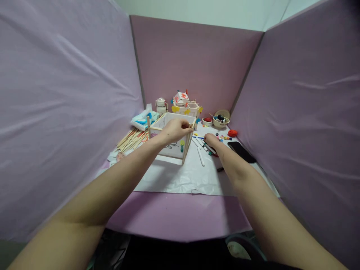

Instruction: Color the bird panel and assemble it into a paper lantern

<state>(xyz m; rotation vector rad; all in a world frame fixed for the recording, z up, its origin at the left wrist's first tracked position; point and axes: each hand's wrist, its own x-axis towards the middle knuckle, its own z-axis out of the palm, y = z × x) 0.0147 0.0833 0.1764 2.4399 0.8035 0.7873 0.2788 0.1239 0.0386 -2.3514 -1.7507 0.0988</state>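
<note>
My left hand (pixel 177 129) is closed on the top right corner of a stick-framed paper box (pixel 171 149). The box's white side panels carry line drawings and a small green and yellow patch. My right hand (pixel 212 140) reaches down among white markers (pixel 200 156) to the right of the box. Its fingers are curled, and what they hold, if anything, is hidden. A thin blue stick (pixel 198 137) points left from beside those fingers. Behind the box stands another stick-framed structure (pixel 189 109) with yellow shapes and red writing.
Loose wooden sticks (pixel 132 139) and a tissue pack (pixel 144 119) lie at left, near a white jar (pixel 161 105). At right are a black phone (pixel 242 151), red yarn (pixel 232 133) and a bowl (pixel 221 123) of small items. Pink fabric walls (pixel 197 60) enclose the table.
</note>
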